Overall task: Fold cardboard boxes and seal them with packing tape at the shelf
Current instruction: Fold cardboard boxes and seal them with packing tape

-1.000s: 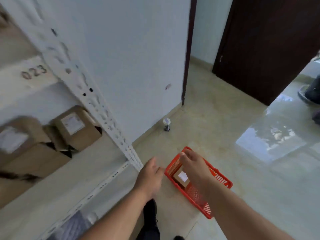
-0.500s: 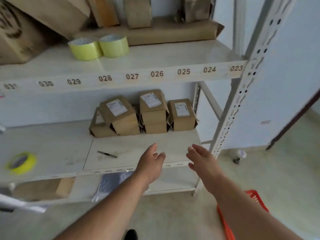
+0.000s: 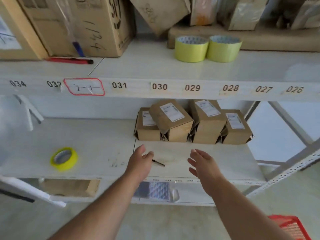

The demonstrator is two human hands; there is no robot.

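Several small sealed cardboard boxes (image 3: 192,123) with white labels stand in a cluster at the back of the middle shelf (image 3: 97,139). My left hand (image 3: 140,163) and my right hand (image 3: 204,165) reach out over the shelf's front, fingers relaxed, holding nothing, a short way in front of the boxes. A yellow tape roll (image 3: 64,158) lies on the same shelf to the left. Two more yellow tape rolls (image 3: 207,48) stand on the upper shelf. A thin dark pen (image 3: 158,163) lies between my hands.
Large cardboard boxes (image 3: 72,25) crowd the upper shelf, with a red box cutter (image 3: 69,60) in front. A red basket (image 3: 292,226) sits on the floor at lower right. The shelf's metal upright (image 3: 294,167) slants at the right. Packages lie on the bottom shelf.
My view has swung left from the floor and red basket to the shelf. Both hands left the basket and now reach over the middle shelf, holding nothing.
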